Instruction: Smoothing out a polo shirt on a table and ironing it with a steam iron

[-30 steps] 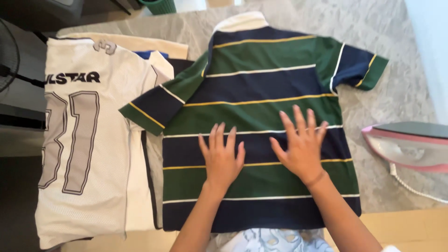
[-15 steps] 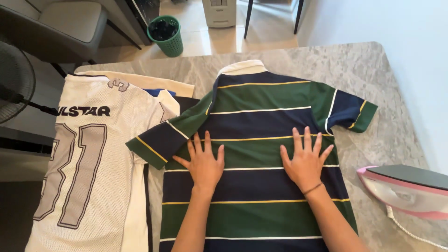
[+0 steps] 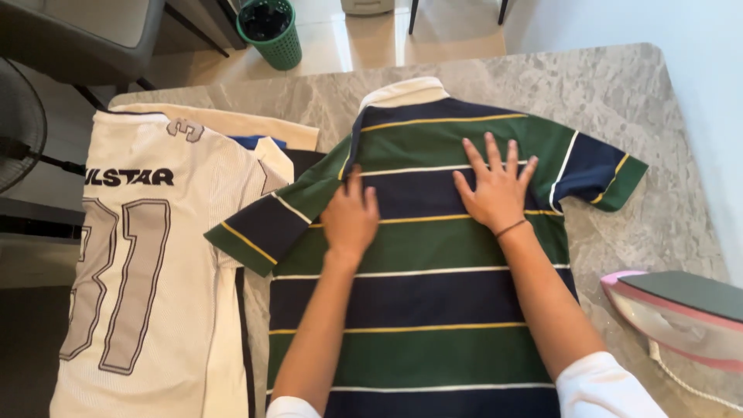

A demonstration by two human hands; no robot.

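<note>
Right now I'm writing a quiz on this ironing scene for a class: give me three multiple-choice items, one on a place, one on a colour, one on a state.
1. Where does the iron sit?
A. at the right edge of the marble table
B. on the white jersey
C. on the floor

2. What colour is the waste basket?
A. red
B. green
C. black

3. How do the hands lie on the striped polo shirt?
A. both lifted clear
B. both pressed on it
C. both holding the iron

Answers:
1 A, it rests on the stone top beside the shirt.
2 B, its mesh wall is green.
3 B, the left hand and right hand lie on the upper back, the right with fingers spread.
</note>
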